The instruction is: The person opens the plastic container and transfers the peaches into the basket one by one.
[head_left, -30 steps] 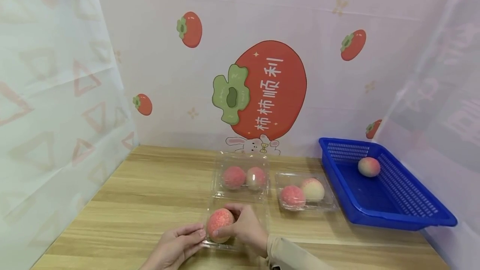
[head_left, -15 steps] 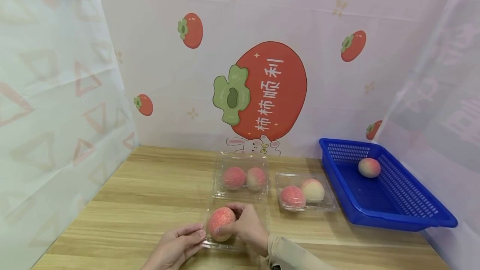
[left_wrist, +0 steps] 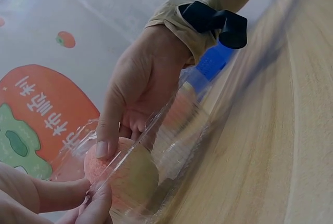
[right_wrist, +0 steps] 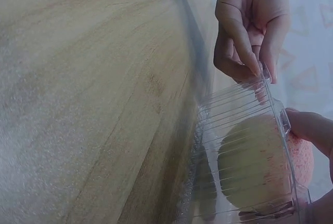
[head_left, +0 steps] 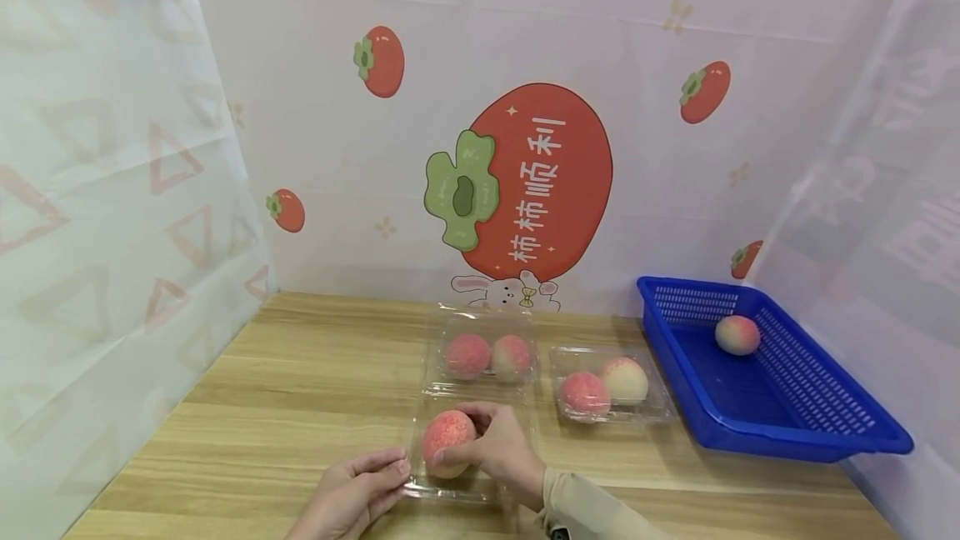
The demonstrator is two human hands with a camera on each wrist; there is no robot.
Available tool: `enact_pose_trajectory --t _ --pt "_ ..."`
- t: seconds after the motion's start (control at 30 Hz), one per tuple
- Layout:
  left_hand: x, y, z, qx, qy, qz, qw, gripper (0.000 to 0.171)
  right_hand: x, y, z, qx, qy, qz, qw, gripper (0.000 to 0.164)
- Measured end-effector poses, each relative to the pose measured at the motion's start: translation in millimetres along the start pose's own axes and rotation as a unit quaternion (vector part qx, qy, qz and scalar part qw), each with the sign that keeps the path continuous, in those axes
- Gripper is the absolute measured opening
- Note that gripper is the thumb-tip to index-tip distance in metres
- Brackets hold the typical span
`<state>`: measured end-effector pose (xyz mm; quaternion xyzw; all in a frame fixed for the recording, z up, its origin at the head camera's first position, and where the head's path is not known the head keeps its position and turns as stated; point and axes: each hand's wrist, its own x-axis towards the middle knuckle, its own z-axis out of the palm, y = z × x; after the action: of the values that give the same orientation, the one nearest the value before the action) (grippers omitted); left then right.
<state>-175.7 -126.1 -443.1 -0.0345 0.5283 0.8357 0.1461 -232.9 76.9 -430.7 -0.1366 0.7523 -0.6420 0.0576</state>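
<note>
A pink peach (head_left: 448, 430), pale yellow on one side, sits within the near half of a clear plastic clamshell box (head_left: 423, 403). My right hand (head_left: 504, 450) grips this peach from the right, thumb in front and fingers behind. With thumb and fingers, my left hand (head_left: 358, 492) pinches the box's near left edge; the left wrist view shows the pinched rim close up. The box lies unfolded, and two more peaches (head_left: 468, 356) rest side by side in its far half. Seen from the right wrist, the peach (right_wrist: 250, 161) shows through the ribbed clear wall.
To the right, another clear box (head_left: 660, 407) holds two peaches (head_left: 586, 395). Beyond it stands a blue plastic basket (head_left: 795, 440) with one peach (head_left: 738, 334) inside. Printed cloth walls (head_left: 337, 148) enclose the wooden table (head_left: 262, 407) at the back and sides.
The peach in my right hand has shifted slightly right and away from me inside the near half of the box. My left hand has stayed at the edge.
</note>
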Motion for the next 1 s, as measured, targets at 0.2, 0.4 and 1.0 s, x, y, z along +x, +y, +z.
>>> enact_pose_trajectory --t 0.2,0.4,1.0 --pt "-2.0 -0.6 3.1 -0.002 0.009 0.003 1.0 0.049 -2.4 -4.5 -2.2 0.009 -0.001 -0.002 1.0 0.066" --pt "-3.8 0.0 6.4 -0.006 0.031 0.003 0.9995 0.047 -4.2 -9.9 -6.5 0.047 -0.015 -0.015 0.999 0.066" --pt "-9.7 1.0 12.8 0.001 0.031 0.008 0.9995 0.048 -6.8 -18.7 -26.4 0.086 -0.016 -0.003 0.996 0.068"
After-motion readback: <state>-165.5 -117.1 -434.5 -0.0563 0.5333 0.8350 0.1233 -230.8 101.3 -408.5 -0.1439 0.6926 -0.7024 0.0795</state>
